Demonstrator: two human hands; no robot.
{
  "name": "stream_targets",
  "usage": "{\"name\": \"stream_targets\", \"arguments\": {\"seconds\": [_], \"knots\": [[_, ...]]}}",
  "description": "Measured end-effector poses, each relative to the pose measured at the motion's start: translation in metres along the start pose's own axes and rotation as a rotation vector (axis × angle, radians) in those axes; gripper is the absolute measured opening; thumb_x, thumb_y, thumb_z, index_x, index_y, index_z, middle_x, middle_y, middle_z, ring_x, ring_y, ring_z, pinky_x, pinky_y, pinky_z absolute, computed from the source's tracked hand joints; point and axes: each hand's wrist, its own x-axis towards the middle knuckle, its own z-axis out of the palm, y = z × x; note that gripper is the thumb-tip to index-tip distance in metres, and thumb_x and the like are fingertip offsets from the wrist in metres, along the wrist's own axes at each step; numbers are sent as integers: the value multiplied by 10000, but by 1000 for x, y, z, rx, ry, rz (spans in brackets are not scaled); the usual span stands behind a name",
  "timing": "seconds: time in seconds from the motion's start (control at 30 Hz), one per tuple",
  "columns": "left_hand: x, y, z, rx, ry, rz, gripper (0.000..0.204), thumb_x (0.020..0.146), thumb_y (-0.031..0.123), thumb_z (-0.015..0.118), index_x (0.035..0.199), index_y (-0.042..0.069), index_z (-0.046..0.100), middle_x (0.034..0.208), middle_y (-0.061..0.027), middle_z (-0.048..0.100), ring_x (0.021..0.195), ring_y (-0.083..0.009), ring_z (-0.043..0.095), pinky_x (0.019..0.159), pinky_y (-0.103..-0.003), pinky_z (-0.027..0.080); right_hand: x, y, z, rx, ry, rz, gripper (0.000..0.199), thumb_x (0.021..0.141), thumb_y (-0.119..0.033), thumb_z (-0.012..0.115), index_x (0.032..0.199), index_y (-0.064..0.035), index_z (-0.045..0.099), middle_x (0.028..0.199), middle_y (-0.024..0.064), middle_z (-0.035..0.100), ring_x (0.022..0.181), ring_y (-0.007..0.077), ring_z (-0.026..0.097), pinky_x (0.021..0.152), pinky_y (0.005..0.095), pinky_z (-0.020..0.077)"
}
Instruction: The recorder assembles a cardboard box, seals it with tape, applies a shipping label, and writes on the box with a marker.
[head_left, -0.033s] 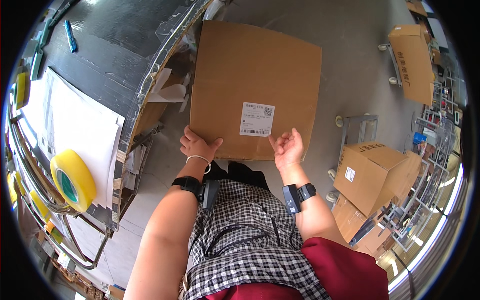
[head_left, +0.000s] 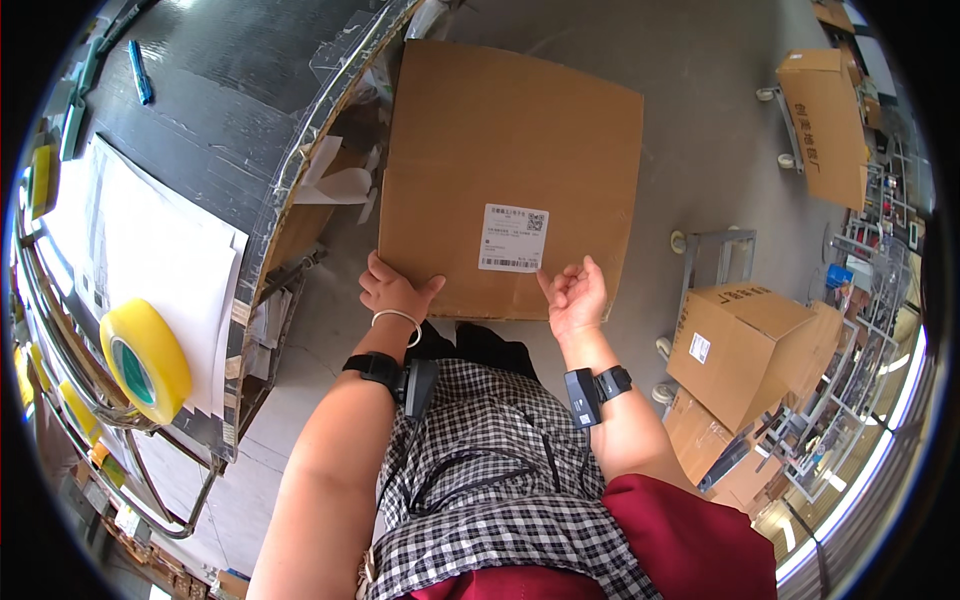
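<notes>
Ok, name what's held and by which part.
The left hand is on the near left corner of the cardboard box; whether it holds there is unclear. The right hand, near the white label, shows nothing held.

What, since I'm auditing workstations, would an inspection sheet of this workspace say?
Surface: black tabletop at left, scuffed.
Things at hand: large brown carton with a white label on its upper face.
Clutter: loose papers, a yellow tape roll and a blue pen about the tabletop.
Hands: left hand on the carton's near left corner; right hand loosely curled, a fingertip by the label's lower right corner, contact unclear.
Cables: black cable across the checked apron.
Surroundings: grey floor; more cartons at right, beside a wheeled cart.
</notes>
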Motion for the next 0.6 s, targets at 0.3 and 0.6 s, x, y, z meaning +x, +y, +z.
{"name": "stream_targets", "arguments": {"seconds": [0.3, 0.6], "knots": [[0, 1, -2, -77, -57, -22, 1196, 646, 465, 852, 1473, 123, 59, 1425, -211, 227, 1278, -435, 309, 1079, -475, 314, 3, 2, -2, -25, -47, -8, 370, 956, -364, 487, 722, -77, 486, 523, 51, 449, 367, 124, 283, 932, 397, 506], [-3, 7, -9, -121, -93, -65, 1186, 654, 431, 856, 1478, 139, 55, 1441, -200, 213, 1293, -439, 294, 1089, -478, 324, 0, 0, -4, -80, 10, -7, 381, 964, -373, 475, 720, -81, 491, 528, 40, 442, 367, 115, 284, 931, 402, 506]]}}
